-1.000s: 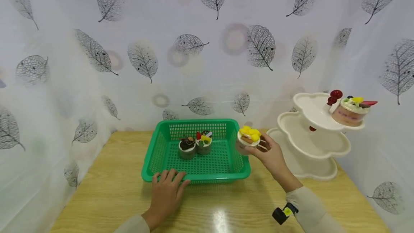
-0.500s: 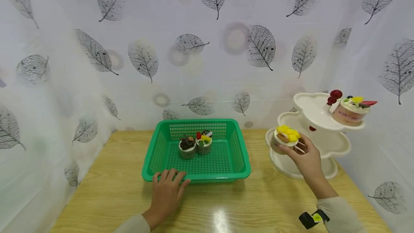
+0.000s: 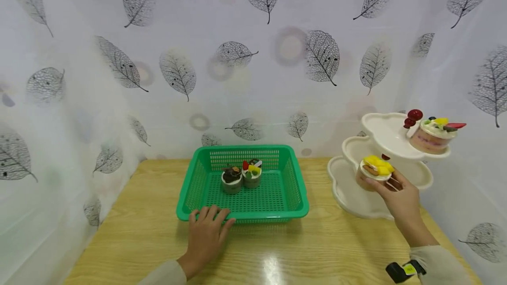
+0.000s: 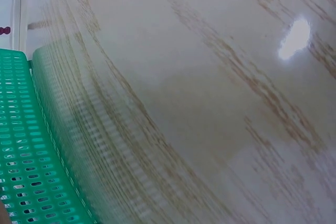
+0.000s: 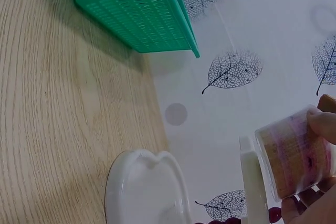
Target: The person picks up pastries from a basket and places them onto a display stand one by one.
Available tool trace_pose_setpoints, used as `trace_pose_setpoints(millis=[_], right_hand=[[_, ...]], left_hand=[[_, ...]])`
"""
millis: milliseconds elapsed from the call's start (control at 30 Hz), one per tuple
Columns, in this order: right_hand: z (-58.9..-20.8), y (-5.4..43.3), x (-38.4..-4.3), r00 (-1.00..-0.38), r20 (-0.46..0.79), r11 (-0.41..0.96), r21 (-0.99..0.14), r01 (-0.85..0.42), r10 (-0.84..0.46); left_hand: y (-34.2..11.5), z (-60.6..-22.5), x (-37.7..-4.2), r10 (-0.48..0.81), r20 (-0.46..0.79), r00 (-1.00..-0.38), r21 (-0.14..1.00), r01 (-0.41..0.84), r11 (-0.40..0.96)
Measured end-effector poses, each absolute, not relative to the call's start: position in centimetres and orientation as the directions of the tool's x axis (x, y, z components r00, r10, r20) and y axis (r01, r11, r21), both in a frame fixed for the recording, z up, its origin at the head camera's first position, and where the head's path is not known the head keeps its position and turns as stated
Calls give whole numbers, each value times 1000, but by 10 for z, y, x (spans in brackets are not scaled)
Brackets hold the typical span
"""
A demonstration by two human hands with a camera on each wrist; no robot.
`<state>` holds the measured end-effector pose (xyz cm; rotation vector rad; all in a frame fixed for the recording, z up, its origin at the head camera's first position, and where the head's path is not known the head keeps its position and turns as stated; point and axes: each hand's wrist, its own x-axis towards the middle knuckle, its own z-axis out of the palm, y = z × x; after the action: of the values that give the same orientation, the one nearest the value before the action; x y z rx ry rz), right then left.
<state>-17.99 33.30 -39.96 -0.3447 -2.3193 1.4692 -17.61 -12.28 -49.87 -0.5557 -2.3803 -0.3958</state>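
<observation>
Gripping the yellow-topped cup [image 3: 374, 173] in the right hand [image 3: 403, 198] by the middle shelf [image 3: 419, 177] of the 3-tier stand [image 3: 390, 134], seemingly mid-placement; resting the left hand [image 3: 206, 234] loosely on the green basket [image 3: 269, 215]. Probably calls for level lowering, then release.

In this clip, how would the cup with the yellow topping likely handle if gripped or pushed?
The yellow-topped cup is probably stiff: its wall looks straight in the right hand's grip. The clear wall looks smooth, so it may be somewhat slippery. Its flat base should help it stand, but its round side could let it roll if tipped.
</observation>
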Motion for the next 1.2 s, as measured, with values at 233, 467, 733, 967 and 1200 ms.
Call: trace_pose_setpoints(millis=[233, 467, 733, 967, 1200], right_hand=[[-402, 350, -183, -881, 177, 270, -961, -59, 439], [-398, 365, -184, -848, 145, 369, -927, 63, 509], [-395, 392, -188, -820, 63, 330, -931, 157, 568], [-395, 413, -197, -804, 26, 296, -936, 189, 594], [-394, 428, -199, -798, -26, 158, -976, 152, 602]], left_hand=[[-122, -499, -175, 284, 662, -693, 132, 481, 867], [-122, -498, -176, 285, 666, -689, 131, 485, 865], [-122, -498, -177, 295, 666, -686, 128, 494, 860], [-124, -499, -178, 292, 651, -700, 132, 483, 865], [-123, -500, -178, 295, 647, -703, 137, 488, 862]])
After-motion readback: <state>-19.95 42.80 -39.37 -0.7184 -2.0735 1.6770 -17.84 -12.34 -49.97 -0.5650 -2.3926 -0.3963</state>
